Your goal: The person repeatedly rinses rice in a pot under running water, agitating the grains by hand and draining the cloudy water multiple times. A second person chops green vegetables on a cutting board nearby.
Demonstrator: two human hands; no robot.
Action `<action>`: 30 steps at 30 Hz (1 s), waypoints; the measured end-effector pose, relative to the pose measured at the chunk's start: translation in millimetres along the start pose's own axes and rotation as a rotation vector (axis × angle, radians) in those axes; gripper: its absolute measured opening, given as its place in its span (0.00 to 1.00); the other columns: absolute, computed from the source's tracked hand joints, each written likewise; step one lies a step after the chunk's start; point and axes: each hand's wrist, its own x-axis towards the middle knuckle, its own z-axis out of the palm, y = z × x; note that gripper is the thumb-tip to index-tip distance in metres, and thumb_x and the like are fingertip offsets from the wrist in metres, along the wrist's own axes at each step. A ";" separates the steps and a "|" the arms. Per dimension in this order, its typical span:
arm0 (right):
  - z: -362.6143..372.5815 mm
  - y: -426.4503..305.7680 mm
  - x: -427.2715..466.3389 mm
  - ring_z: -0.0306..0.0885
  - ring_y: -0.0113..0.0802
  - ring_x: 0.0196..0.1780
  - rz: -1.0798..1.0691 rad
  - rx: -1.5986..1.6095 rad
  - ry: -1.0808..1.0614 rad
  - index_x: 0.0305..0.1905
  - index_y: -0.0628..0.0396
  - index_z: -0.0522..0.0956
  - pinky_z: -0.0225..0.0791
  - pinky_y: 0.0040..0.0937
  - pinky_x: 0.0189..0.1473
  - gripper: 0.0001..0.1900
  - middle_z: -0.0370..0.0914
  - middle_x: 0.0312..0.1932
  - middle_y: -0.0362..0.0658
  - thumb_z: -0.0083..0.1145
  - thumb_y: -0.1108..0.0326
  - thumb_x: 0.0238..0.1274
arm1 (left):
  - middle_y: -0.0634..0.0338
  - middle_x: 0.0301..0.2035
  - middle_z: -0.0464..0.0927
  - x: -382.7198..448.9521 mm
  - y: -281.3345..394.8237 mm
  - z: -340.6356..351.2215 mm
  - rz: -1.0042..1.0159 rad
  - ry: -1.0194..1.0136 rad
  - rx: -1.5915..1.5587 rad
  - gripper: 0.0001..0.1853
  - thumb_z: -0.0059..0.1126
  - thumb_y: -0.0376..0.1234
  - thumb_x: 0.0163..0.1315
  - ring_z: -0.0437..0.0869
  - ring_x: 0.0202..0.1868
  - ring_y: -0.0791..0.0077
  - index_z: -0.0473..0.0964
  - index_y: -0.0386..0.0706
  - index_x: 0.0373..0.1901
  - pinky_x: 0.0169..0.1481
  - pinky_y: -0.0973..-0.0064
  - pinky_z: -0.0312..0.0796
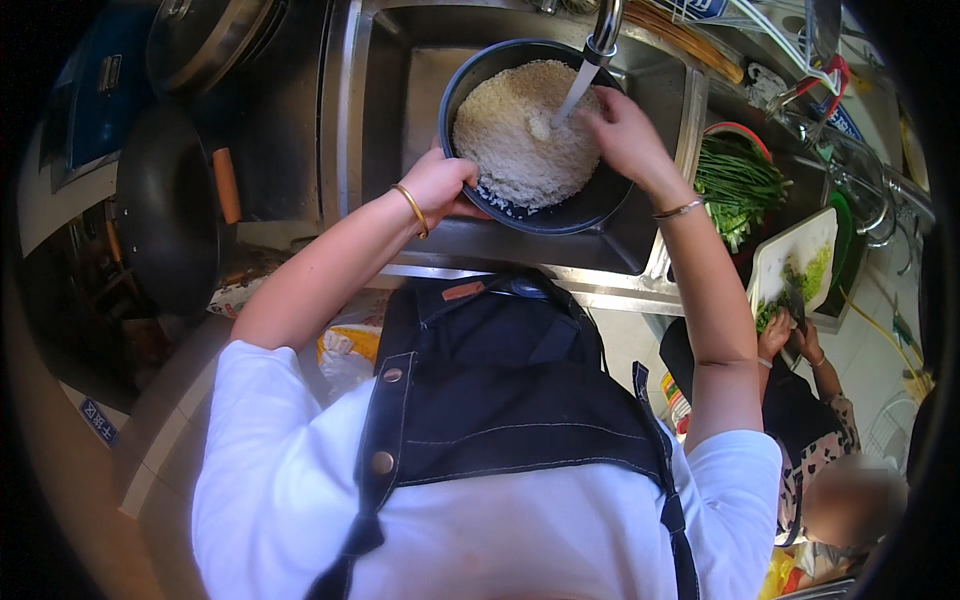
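A dark round pot holds a heap of pale rice grains, over the stainless steel sink basin. My left hand grips the pot's left rim, thumb on top and fingers beneath. Over the pot's right side reaches my right hand, fingers bent and apart above the rice, holding nothing visible. Its fingertips are beside the water stream, which runs from the metal faucet onto the grains. Part of the right rim is hidden behind this hand.
To the right, green chives fill a red-rimmed bowl. Another person's hands work with a knife at a white cutting board bearing chopped greens. A black wok with a wooden handle stands at left. Wire racks occupy the upper right.
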 end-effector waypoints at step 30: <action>43.8 16.6 14.4 0.76 0.45 0.53 -0.535 -0.603 -1.124 0.46 0.56 0.80 0.65 0.43 0.57 0.15 0.80 0.48 0.49 0.47 0.59 0.64 | 0.51 0.31 0.74 7.7 -3.7 19.1 0.060 0.001 0.011 0.11 0.47 0.20 0.51 0.83 0.32 0.53 0.68 0.30 0.39 0.40 0.47 0.81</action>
